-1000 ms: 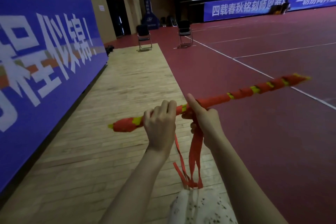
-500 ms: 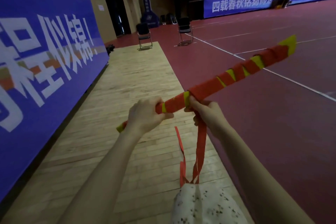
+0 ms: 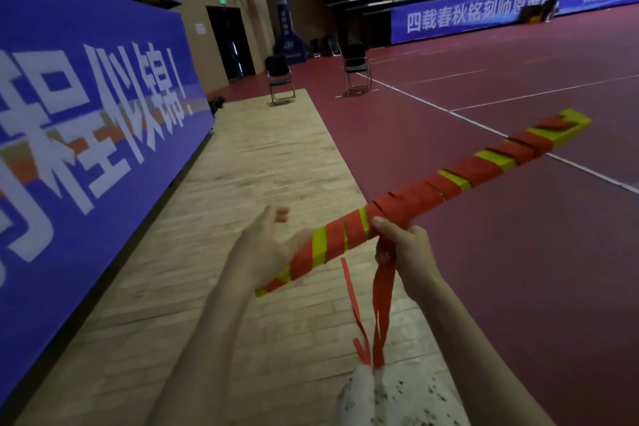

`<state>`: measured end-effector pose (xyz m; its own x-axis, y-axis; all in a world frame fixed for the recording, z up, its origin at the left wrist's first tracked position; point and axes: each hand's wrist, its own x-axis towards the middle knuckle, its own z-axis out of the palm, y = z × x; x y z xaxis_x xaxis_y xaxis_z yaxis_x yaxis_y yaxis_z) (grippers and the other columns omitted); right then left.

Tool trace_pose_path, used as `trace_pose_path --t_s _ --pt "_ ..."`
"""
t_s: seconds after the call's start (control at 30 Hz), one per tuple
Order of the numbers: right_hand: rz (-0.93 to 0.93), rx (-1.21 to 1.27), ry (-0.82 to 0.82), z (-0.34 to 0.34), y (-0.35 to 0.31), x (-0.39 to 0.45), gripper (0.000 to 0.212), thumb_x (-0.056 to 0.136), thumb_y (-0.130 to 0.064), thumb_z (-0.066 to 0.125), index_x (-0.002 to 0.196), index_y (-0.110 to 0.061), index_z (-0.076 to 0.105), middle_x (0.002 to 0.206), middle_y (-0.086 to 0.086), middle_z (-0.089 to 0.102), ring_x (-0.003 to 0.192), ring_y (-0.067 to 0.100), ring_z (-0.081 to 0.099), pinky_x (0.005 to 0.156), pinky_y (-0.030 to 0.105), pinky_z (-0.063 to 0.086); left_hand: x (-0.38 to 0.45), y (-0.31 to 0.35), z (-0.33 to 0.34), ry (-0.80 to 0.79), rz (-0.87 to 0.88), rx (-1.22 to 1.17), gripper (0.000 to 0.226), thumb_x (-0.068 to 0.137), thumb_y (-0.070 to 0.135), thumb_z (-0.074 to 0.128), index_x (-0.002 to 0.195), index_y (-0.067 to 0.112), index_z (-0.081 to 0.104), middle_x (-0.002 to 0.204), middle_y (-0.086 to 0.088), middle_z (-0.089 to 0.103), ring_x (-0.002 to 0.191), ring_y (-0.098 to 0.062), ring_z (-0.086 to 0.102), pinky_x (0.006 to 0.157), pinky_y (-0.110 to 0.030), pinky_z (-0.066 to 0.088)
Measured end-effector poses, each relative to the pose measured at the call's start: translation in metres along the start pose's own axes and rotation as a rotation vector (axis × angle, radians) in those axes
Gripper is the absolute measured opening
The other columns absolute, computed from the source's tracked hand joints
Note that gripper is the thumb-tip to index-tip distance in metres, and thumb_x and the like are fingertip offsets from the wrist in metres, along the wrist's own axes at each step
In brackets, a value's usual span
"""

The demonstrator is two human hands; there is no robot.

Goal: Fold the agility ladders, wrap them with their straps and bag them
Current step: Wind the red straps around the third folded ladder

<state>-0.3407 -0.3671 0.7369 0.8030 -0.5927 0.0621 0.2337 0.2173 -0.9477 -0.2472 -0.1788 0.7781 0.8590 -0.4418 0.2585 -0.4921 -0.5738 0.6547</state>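
Left of your right hand (image 3: pixel 404 249), which pinches the ladder bundle (image 3: pixel 415 197) and strap (image 3: pixel 383 290), your left hand (image 3: pixel 266 245) has just opened, ready to re-grip for another wrap.

One folded ladder bundle (image 3: pixel 432 190) was in view, with two hands (image 3: pixel 262 249) on or beside it and loose red strap ends (image 3: pixel 382 290) hanging below. Two chairs (image 3: pixel 280 78) stood on the floor, and two blue banners (image 3: pixel 86 121) lined the hall.
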Motion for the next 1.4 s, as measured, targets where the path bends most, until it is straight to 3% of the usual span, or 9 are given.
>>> trace_pose_path --t_s 0.2,0.57,0.63,0.77,0.9,1.07,1.17,1.27,1.4 --pt "-0.074 -0.1 -0.161 -0.004 -0.009 0.006 0.023 0.093 -0.018 0.061 0.076 -0.003 0.058 0.052 0.007 0.05 0.044 0.014 0.047 0.049 0.025 0.041 -0.012 -0.013 -0.005 -0.513 -0.195 -0.384 0.035 0.069 0.038 0.072 0.087 0.008 0.068 0.078 -0.009 0.072 0.06 -0.021 0.066 0.052 -0.029 0.053" --pt "0.212 -0.087 0.008 0.007 -0.007 0.015 0.038 0.082 -0.045 0.071 0.085 -0.008 0.067 0.07 0.01 0.069 0.049 0.016 0.051 0.046 0.027 0.044 -0.016 -0.005 0.029 0.477 0.556 0.73 0.038 0.058 0.027 0.088 0.084 0.017 0.062 0.067 0.003 0.06 0.052 -0.023 0.059 0.042 -0.025 0.037" --pt "0.217 0.059 -0.001 0.006 0.0 0.014 0.022 0.083 -0.03 0.072 0.082 -0.011 0.061 0.06 0.003 0.054 0.048 0.013 0.049 0.047 0.027 0.043 -0.014 -0.003 0.026 0.312 0.363 0.602 0.047 0.066 0.04 0.082 0.099 0.023 0.054 0.084 0.01 0.059 0.069 -0.019 0.06 0.053 -0.027 0.037" --pt "0.125 0.157 -0.095 -0.002 0.005 0.019 0.019 0.079 -0.019 0.076 0.079 -0.01 0.06 0.057 -0.002 0.055 0.051 0.014 0.052 0.049 0.027 0.043 -0.001 -0.021 0.01 -0.484 -0.116 -0.066 0.085 0.057 0.08 0.066 0.12 0.025 0.054 0.113 0.005 0.065 0.096 -0.016 0.065 0.083 -0.035 0.053" --pt "0.0 0.136 -0.281 0.001 -0.008 0.024 0.025 0.079 -0.028 0.076 0.081 -0.012 0.058 0.067 0.002 0.059 0.064 0.019 0.059 0.059 0.034 0.048 -0.01 -0.012 0.01 -0.682 -0.151 -0.416 0.043 0.082 0.034 0.072 0.109 0.005 0.057 0.076 -0.01 0.069 0.065 -0.023 0.068 0.06 -0.033 0.055" --pt "0.01 -0.382 -0.189 0.001 -0.018 0.025 0.045 0.087 -0.047 0.065 0.078 -0.004 0.067 0.068 0.007 0.07 0.045 0.013 0.052 0.044 0.024 0.043 -0.006 -0.01 0.01 -0.313 0.12 0.022 0.019 0.085 0.033 0.069 0.096 0.021 0.059 0.078 -0.002 0.069 0.067 -0.017 0.067 0.064 -0.036 0.056" --pt "0.066 -0.265 -0.161 0.008 -0.009 0.021 0.053 0.088 -0.05 0.063 0.088 0.003 0.069 0.086 0.013 0.075 0.046 0.012 0.049 0.045 0.023 0.041 0.0 -0.017 0.013 0.146 0.448 0.653 0.032 0.078 0.039 0.074 0.096 0.019 0.057 0.076 -0.001 0.065 0.066 -0.025 0.063 0.054 -0.035 0.051" --pt "0.138 -0.102 -0.084 0.016 -0.006 0.019 0.039 0.086 -0.045 0.068 0.084 -0.007 0.061 0.072 0.011 0.063 0.045 0.015 0.048 0.044 0.024 0.041 0.0 -0.022 0.018 0.411 0.72 0.708 0.041 0.057 0.023 0.089 0.083 0.015 0.058 0.068 -0.001 0.062 0.058 -0.027 0.061 0.041 -0.03 0.044" --pt "0.174 0.049 -0.022 0.014 0.004 0.018 0.018 0.085 -0.02 0.069 0.077 -0.008 0.059 0.057 0.002 0.05 0.045 0.015 0.046 0.047 0.028 0.038 0.003 -0.013 0.003 -0.285 0.111 0.189 0.052 0.069 0.049 0.078 0.112 0.035 0.053 0.1 0.011 0.063 0.089 -0.013 0.063 0.074 -0.033 0.054"
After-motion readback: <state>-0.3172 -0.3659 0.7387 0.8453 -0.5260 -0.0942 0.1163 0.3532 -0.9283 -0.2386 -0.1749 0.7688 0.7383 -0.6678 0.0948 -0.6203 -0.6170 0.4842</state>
